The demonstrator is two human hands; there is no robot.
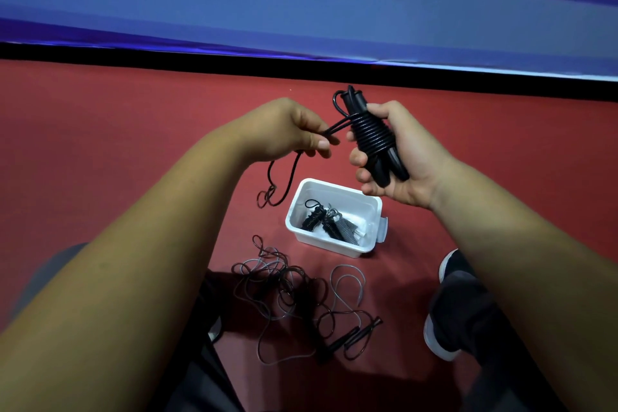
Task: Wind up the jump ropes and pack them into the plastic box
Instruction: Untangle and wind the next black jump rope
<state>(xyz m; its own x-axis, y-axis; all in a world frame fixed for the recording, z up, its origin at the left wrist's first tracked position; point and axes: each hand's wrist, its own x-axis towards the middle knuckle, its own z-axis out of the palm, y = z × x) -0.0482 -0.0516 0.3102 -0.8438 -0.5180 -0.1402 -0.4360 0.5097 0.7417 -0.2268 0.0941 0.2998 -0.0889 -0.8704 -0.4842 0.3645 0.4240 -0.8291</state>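
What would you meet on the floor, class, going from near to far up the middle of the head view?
tangled loose ropes → white plastic box → black strip at the foot of the wall → blue banner

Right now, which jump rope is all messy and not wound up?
The tangled rope on the floor, nearer than the white box. The held rope in the right hand is mostly coiled; the bundles in the box are wound.

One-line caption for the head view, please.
Right hand grips a half-wound black jump rope while left hand pinches its loose cord, by a plastic box holding wound ropes; tangled ropes lie nearer.
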